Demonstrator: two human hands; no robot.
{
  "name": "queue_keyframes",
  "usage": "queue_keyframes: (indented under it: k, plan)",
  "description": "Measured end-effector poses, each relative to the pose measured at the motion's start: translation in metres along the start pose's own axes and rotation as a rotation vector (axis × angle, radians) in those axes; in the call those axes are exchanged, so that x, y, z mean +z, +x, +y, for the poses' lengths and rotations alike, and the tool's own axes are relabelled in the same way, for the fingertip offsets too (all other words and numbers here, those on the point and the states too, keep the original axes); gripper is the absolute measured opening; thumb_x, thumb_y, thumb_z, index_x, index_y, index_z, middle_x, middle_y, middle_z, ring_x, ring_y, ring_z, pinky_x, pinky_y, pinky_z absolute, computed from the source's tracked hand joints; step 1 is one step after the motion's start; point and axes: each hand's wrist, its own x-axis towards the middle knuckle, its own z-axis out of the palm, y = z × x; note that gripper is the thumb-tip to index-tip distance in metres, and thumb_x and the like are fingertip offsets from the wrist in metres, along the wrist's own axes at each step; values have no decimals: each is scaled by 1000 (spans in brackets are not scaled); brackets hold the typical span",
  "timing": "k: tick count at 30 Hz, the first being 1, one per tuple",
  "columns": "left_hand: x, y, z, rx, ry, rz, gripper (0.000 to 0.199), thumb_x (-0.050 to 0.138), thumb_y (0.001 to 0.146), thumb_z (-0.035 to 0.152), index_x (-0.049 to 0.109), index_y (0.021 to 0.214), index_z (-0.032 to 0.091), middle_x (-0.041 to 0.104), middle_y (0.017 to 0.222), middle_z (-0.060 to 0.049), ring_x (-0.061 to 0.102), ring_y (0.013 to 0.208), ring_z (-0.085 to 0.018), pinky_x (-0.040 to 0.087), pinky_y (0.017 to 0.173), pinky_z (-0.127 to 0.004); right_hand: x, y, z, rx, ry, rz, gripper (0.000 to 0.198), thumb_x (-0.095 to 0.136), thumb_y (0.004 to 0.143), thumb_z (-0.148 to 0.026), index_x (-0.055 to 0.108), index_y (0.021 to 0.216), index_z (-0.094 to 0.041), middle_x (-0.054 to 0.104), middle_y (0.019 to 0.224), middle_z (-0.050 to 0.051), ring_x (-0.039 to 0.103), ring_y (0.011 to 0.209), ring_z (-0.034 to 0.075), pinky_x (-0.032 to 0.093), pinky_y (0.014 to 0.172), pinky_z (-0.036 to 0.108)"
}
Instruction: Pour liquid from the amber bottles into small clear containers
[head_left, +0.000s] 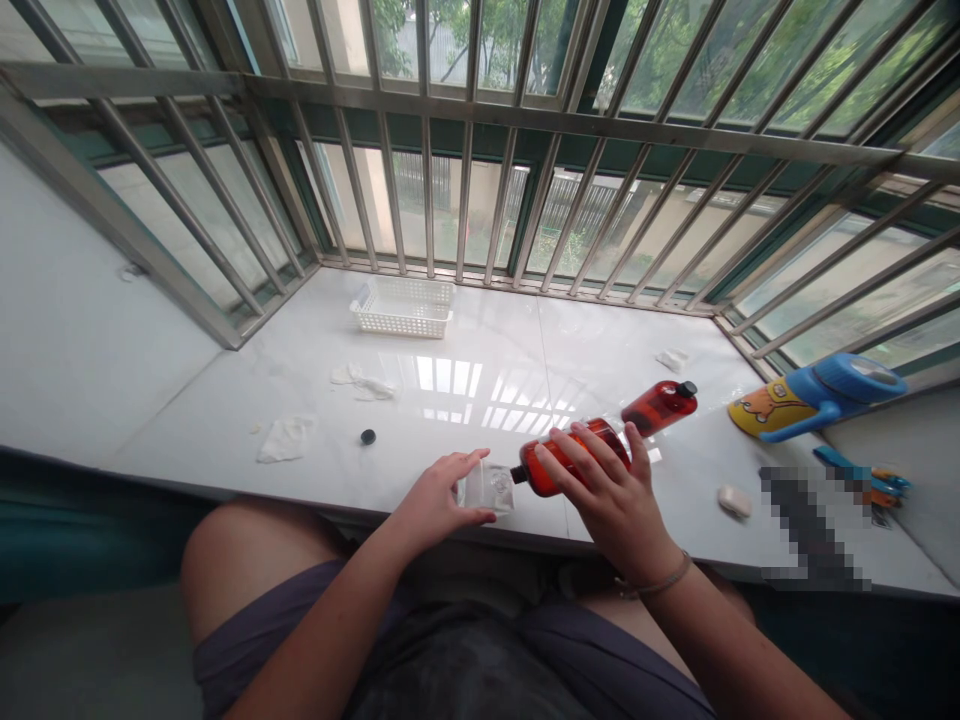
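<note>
My left hand (pixel 436 497) curves narrowly around a clear cup (pixel 486 490), thumb on the near side and fingers on the far side. Taking that cup as the clock's centre and twelve as straight ahead, my right hand (pixel 606 492) sits at three, its fingers spread and wrapped over a red-brown bottle (pixel 546 466). The bottle lies between my two hands, tipped over, its dark neck pointing at the cup's right end; whether neck and cup touch, I cannot tell. A pale, rounded lump (pixel 733 502) rests at three, farther out, past my right wrist. At ten, well apart from my left fingers, lies a small black cap (pixel 367 437). A second red-brown bottle (pixel 654 410), with its black cap on, is at two, just beyond my right fingertips. Farther off, a blue-and-yellow flask (pixel 817 398) is between two and three, and a white perforated basket (pixel 403 322) is at eleven, near the window bars (pixel 427 200)
</note>
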Motion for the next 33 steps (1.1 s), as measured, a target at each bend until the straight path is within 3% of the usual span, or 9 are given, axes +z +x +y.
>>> queue_keyframes:
  k: [19,33]
  plan:
    - [1,0,0,11,10,10,93,98,74,36,58,158,33,68,148,-5,63,135,-30,55,109,-38,-1,4,3,-39,-12,18,51,57,102,-3,65,147,-26,71,148,5,58,143,29,10,136,67]
    - [1,1,-1,14,5,12,94,97,75,37,57,159,34,69,148,-6,64,131,-31,56,106,-39,-6,9,4,-76,-38,6,49,61,102,-5,66,145,-27,71,149,4,61,141,28,11,137,67]
